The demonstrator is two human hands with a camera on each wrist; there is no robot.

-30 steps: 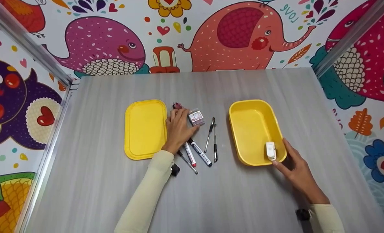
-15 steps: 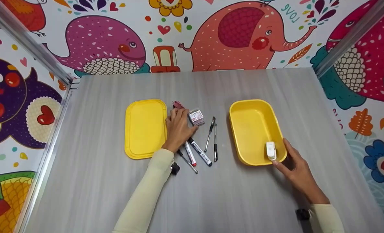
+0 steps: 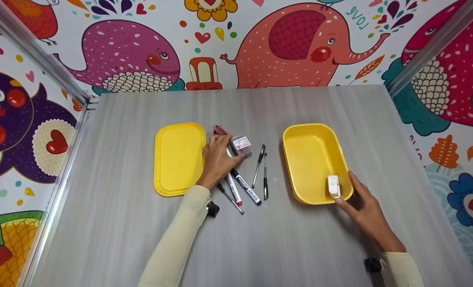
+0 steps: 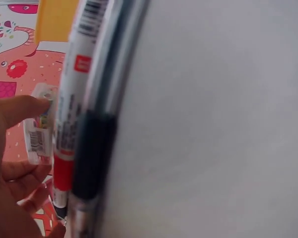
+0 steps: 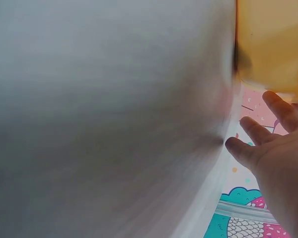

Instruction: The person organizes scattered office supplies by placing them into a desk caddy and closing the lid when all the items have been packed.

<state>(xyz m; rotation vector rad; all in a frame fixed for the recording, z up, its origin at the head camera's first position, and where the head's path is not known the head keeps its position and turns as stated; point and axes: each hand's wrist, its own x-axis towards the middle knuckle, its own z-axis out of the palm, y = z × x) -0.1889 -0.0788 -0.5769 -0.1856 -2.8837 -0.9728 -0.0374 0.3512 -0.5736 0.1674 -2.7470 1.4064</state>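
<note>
My left hand [image 3: 220, 160] pinches a small clear plastic box [image 3: 242, 146] with a printed label, above a cluster of pens. In the left wrist view the thumb lies on one end of the box and fingers are at its other end. Under that hand lie a red-capped marker [image 3: 234, 191], a black-capped marker [image 3: 247, 188] and a thin pen [image 3: 231, 199]. My right hand [image 3: 366, 211] rests at the near right corner of a yellow tub [image 3: 306, 159], its fingers loosely extended along the outside. A white stapler-like item [image 3: 333, 186] sits inside that corner, close to the thumb.
Left of the pens lies a yellow lid [image 3: 180, 159]. Two black pens [image 3: 259, 165] lie between the box and the tub. A crumpled pinkish item [image 3: 220, 129] is just beyond the left fingers. Cartoon-printed walls [image 3: 140, 56] border the grey table [image 3: 280, 247].
The small clear box has tilted slightly under the left thumb and fingers. My left wrist has shifted a little to the left; the right hand and tub stay put.
</note>
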